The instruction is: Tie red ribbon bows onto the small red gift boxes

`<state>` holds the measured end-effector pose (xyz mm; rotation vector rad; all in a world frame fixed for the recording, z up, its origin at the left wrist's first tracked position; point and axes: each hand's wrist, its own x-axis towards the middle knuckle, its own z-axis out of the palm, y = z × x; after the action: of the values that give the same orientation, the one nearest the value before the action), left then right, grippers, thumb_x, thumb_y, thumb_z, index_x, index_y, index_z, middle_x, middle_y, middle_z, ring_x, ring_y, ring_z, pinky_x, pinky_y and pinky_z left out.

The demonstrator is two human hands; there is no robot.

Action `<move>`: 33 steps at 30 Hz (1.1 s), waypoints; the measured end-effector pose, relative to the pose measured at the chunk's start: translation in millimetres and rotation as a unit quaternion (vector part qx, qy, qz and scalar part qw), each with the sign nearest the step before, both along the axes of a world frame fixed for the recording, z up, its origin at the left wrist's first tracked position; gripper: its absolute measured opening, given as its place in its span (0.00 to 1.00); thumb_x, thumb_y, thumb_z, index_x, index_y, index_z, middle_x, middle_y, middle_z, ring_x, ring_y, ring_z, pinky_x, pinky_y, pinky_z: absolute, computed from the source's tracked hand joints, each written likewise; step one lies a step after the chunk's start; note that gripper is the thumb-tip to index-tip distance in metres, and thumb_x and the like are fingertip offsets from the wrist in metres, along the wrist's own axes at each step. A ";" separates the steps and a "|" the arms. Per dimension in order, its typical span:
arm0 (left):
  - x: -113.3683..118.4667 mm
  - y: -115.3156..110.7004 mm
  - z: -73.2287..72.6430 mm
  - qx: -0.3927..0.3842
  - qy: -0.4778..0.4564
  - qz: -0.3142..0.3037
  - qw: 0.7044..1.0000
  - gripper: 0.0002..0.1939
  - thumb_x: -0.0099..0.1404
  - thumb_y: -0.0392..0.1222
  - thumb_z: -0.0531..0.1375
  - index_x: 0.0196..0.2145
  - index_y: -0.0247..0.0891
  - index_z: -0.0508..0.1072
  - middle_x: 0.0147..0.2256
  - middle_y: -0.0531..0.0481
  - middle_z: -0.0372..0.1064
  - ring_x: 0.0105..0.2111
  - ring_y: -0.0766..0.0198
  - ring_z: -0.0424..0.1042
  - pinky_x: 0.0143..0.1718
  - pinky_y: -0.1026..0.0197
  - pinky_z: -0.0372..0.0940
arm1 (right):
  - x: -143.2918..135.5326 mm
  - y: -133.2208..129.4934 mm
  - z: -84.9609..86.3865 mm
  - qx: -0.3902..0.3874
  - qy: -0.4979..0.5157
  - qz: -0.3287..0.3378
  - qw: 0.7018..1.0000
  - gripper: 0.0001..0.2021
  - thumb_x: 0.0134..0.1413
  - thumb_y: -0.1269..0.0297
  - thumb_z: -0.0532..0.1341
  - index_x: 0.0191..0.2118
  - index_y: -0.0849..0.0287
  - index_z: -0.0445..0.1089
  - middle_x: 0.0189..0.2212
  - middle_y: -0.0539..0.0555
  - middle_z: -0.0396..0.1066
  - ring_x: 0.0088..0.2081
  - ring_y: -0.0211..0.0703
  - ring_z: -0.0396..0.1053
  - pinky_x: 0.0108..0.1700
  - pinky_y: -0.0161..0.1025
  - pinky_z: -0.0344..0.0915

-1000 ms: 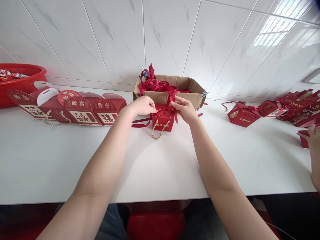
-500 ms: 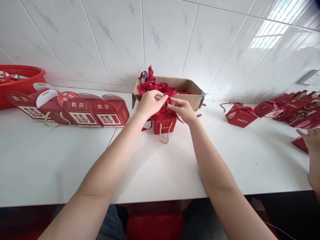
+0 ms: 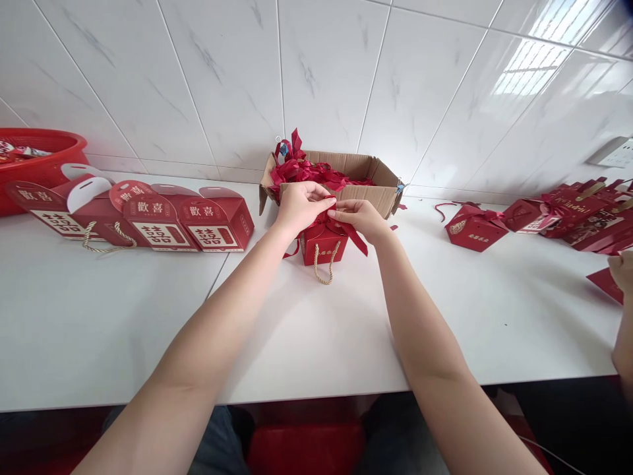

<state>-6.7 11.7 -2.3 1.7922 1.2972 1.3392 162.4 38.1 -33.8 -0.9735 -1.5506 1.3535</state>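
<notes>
A small red box [image 3: 322, 249] with a gold rope handle [image 3: 324, 280] stands upright on the white table, in the middle of the view. Red ribbon [image 3: 353, 239] lies over its top, one end hanging at the right. Above the box, my left hand [image 3: 305, 206] pinches the ribbon from the left. My right hand [image 3: 360, 218] pinches it from the right, its fingertips close to those of my left hand. Just behind is a cardboard box [image 3: 368, 198] filled with red ribbons [image 3: 316, 173].
Several red boxes [image 3: 212, 227] with white labels stand at the left, beside a red basket [image 3: 44, 168] of wrapped items. Right of centre sits a ribboned red box [image 3: 477, 227], with more boxes [image 3: 578, 211] beyond. Another person's hand [image 3: 624, 270] is at the right edge.
Both hands stay above the box, with the fingertips slightly shifted on the ribbon. The ribbon end at the right now hangs wider. The other person's hand has moved right.
</notes>
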 end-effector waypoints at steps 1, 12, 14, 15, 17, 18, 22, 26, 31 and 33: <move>0.2 0.3 -0.3 0.000 -0.005 -0.006 1.000 0.07 0.54 0.39 0.67 0.30 0.34 0.76 0.33 0.46 0.76 0.34 0.63 0.73 0.40 0.60 0.69 | -1.5 -0.2 -0.5 0.003 -0.015 0.000 1.000 0.17 0.36 0.55 0.74 0.34 0.57 0.78 0.29 0.51 0.77 0.30 0.38 0.73 0.35 0.35 0.72; 0.1 7.4 -6.0 0.040 -0.059 -0.013 0.997 0.06 0.50 0.33 0.68 0.28 0.34 0.75 0.30 0.48 0.75 0.32 0.64 0.73 0.40 0.58 0.70 | -5.1 1.7 -6.8 0.028 -0.018 0.011 0.999 0.14 0.36 0.57 0.74 0.30 0.60 0.79 0.28 0.52 0.77 0.30 0.37 0.73 0.34 0.34 0.69; -0.8 8.8 -6.7 0.039 -0.061 -0.012 0.997 0.08 0.49 0.32 0.68 0.29 0.34 0.75 0.30 0.48 0.75 0.32 0.64 0.73 0.40 0.58 0.70 | -4.5 1.9 -7.3 0.029 -0.024 0.018 0.999 0.15 0.36 0.58 0.74 0.33 0.60 0.79 0.29 0.52 0.77 0.30 0.37 0.72 0.35 0.35 0.69; -1.2 9.3 -7.0 0.036 -0.064 -0.012 0.997 0.08 0.49 0.32 0.68 0.29 0.34 0.75 0.30 0.49 0.75 0.32 0.64 0.73 0.40 0.58 0.70 | -4.0 1.9 -7.3 0.030 -0.028 0.020 0.999 0.16 0.36 0.58 0.74 0.34 0.60 0.79 0.29 0.52 0.77 0.30 0.37 0.72 0.34 0.35 0.69; -2.0 10.0 -7.4 0.032 -0.070 -0.014 0.997 0.09 0.48 0.31 0.68 0.29 0.33 0.74 0.30 0.49 0.75 0.31 0.65 0.73 0.40 0.58 0.70 | -3.0 1.6 -6.7 0.031 -0.033 0.027 0.999 0.19 0.35 0.57 0.74 0.37 0.60 0.78 0.29 0.52 0.76 0.29 0.36 0.71 0.32 0.34 0.67; -2.2 10.1 -7.5 0.031 -0.073 -0.017 0.997 0.09 0.48 0.30 0.68 0.29 0.33 0.74 0.30 0.49 0.74 0.31 0.65 0.73 0.40 0.58 0.70 | -2.8 1.2 -6.2 0.032 -0.032 0.033 0.998 0.20 0.36 0.56 0.74 0.38 0.61 0.78 0.29 0.52 0.76 0.29 0.35 0.70 0.32 0.34 0.67; -2.4 9.9 -7.5 0.030 -0.078 -0.030 0.996 0.09 0.48 0.29 0.67 0.29 0.33 0.73 0.30 0.49 0.73 0.31 0.65 0.73 0.39 0.58 0.70 | -4.6 0.0 -5.7 0.040 0.000 0.034 0.999 0.20 0.43 0.48 0.70 0.35 0.61 0.78 0.27 0.51 0.74 0.27 0.33 0.68 0.28 0.32 0.64; -1.2 10.8 -9.3 0.028 -0.074 -0.028 0.996 0.11 0.47 0.29 0.68 0.30 0.33 0.73 0.30 0.49 0.73 0.31 0.65 0.72 0.38 0.59 0.70 | -8.8 3.0 -10.6 0.041 0.031 0.024 0.998 0.18 0.39 0.51 0.72 0.33 0.60 0.79 0.28 0.52 0.76 0.29 0.36 0.70 0.31 0.33 0.66; -5.9 8.5 -5.2 0.009 -0.045 -0.007 0.999 0.12 0.48 0.32 0.68 0.33 0.34 0.73 0.32 0.49 0.73 0.34 0.64 0.72 0.39 0.59 0.69 | -10.6 8.1 -17.0 0.053 0.034 -0.010 0.998 0.17 0.36 0.54 0.74 0.30 0.61 0.76 0.24 0.50 0.73 0.27 0.34 0.68 0.30 0.32 0.65; -12.0 4.2 1.9 -0.014 0.025 0.022 0.999 0.14 0.50 0.36 0.69 0.35 0.35 0.73 0.34 0.48 0.73 0.35 0.62 0.72 0.38 0.59 0.68 | -10.3 8.5 -17.2 0.055 0.032 -0.012 0.998 0.17 0.36 0.54 0.73 0.29 0.61 0.76 0.23 0.50 0.73 0.26 0.34 0.68 0.29 0.32 0.64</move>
<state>-18.7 15.9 -0.4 1.7996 1.3823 1.3006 152.0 46.6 -51.0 -0.8701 -1.5444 1.2565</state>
